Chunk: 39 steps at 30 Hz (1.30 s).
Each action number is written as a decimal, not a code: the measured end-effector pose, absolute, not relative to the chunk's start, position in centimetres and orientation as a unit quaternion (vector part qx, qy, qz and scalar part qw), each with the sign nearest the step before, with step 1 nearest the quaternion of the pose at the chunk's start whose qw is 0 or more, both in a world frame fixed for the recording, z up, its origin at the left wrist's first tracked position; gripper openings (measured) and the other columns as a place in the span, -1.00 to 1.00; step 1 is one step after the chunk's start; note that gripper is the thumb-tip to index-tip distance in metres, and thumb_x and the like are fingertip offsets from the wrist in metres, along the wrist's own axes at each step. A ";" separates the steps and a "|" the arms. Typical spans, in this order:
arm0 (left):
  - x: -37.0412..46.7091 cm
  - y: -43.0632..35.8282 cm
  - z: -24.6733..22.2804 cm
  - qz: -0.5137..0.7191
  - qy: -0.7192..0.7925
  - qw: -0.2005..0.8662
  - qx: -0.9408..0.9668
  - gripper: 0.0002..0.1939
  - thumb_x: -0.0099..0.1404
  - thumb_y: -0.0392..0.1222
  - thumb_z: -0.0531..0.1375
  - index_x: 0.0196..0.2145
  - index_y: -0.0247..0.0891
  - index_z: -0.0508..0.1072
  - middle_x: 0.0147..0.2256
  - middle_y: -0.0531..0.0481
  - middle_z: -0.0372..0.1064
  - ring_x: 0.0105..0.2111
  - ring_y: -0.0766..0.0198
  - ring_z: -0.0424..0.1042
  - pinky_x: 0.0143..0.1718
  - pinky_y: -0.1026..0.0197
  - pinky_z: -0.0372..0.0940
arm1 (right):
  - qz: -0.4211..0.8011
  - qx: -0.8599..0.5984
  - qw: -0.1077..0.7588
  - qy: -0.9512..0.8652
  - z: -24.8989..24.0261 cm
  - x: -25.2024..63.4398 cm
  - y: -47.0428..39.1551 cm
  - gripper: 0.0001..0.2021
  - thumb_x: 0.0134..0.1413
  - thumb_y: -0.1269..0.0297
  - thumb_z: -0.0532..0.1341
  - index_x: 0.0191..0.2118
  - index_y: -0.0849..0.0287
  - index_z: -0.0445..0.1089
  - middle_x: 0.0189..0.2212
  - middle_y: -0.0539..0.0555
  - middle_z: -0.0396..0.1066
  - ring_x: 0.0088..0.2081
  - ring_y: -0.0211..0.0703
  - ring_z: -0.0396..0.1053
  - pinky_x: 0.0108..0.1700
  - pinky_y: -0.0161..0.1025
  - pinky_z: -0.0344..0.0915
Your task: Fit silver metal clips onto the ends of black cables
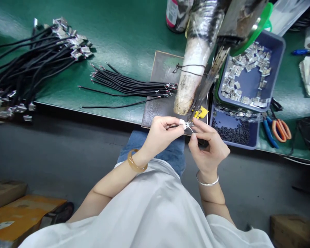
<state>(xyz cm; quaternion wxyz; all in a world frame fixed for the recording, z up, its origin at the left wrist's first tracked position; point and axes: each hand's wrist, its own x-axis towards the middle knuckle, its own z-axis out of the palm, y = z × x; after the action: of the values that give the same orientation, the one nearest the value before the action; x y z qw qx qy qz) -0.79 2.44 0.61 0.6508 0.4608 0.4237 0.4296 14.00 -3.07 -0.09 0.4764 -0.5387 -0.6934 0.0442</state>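
Note:
My left hand (165, 132) pinches a black cable with a small metal connector (187, 125) at its end, close to the table's front edge. On the connector's other side, my right hand (206, 141) has its thumb and a finger closed on a thin white wire or tool (190, 129). The tip of a white pipe (187, 93) wrapped in clear film hangs just above, beside a yellow piece (201, 112). A bundle of thin black cables (129, 86) lies on the green table (124, 34), its right ends on a dark board (151, 112).
Cables with metal connectors (41, 58) are piled at the left. On the right are a blue bin (280, 55) of metal shells, a lower bin (253, 143) of small black parts, and orange-handled (281, 131) and blue-handled tools (270, 134). A bottle (177, 15) stands behind.

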 end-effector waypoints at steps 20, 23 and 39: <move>0.0 2.6 1.8 0.462 0.451 0.624 0.441 -0.92 0.04 -0.34 0.27 -0.58 -0.34 0.49 -0.63 0.13 0.22 -0.59 0.48 0.12 -0.58 0.41 0.06 | 0.007 -0.546 0.476 -0.690 0.2 13.9 -2.4 -0.87 0.17 0.48 0.27 -0.24 0.10 0.37 -0.05 0.08 0.59 -0.18 -0.16 0.61 -0.12 -0.19 0.60; 0.1 2.3 1.9 0.465 0.451 0.609 0.457 -0.91 0.08 -0.33 0.26 -0.56 -0.34 0.48 -0.64 0.15 0.12 -0.61 0.50 0.02 -0.62 0.40 -0.07 | -0.002 -0.546 0.475 -0.691 0.5 13.7 -2.5 -0.85 0.13 0.50 0.30 -0.24 0.10 0.40 -0.05 0.08 0.59 -0.17 -0.15 0.61 -0.12 -0.18 0.61; 0.0 2.2 1.8 0.466 0.453 0.569 0.503 -0.88 0.12 -0.33 0.24 -0.56 -0.33 0.45 -0.65 0.19 0.00 -0.62 0.50 -0.10 -0.63 0.38 -0.13 | -0.034 -0.549 0.472 -0.689 0.2 13.6 -2.2 -0.81 0.09 0.51 0.34 -0.23 0.10 0.44 -0.12 0.06 0.62 -0.11 -0.14 0.61 -0.07 -0.21 0.57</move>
<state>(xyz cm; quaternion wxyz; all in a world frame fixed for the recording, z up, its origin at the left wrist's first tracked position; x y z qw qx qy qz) -0.02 2.15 1.76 0.5694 0.5029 0.4531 0.4663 13.61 -2.17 0.21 0.4723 -0.5488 -0.6889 -0.0337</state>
